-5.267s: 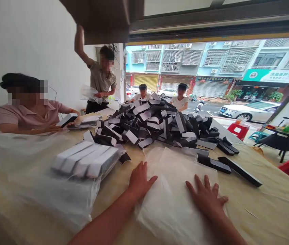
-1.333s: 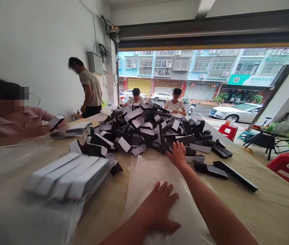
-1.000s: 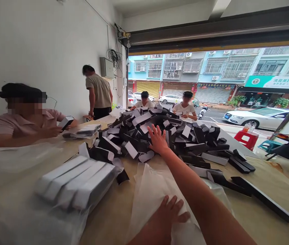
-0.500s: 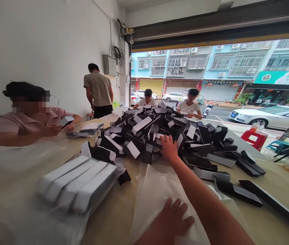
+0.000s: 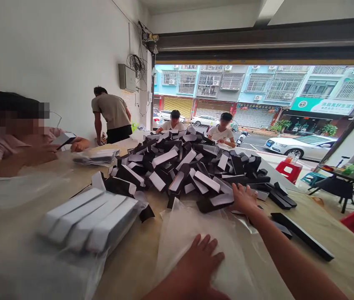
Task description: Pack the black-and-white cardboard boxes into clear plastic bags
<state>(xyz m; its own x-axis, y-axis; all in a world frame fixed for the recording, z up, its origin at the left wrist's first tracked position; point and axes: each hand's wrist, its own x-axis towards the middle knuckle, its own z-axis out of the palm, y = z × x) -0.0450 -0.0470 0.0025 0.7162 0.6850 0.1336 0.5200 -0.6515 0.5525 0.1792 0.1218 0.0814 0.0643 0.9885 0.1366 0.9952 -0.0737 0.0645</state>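
Two bare hands at a heap of boxes [image 5: 177,166], 12 o'clock.

Right hand [image 5: 242,199], fingers part-curled, touches the heap's black-and-white boxes; any hold is unclear. Left hand [image 5: 200,262] lies open, flat and empty on a plastic bag [image 5: 170,246], 6 o'clock. Bagged boxes [image 5: 92,221] lie at 8 o'clock.

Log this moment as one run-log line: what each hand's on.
left hand: flat on translucent plastic bag | right hand: touching black box with white band | nearby: pile of black boxes
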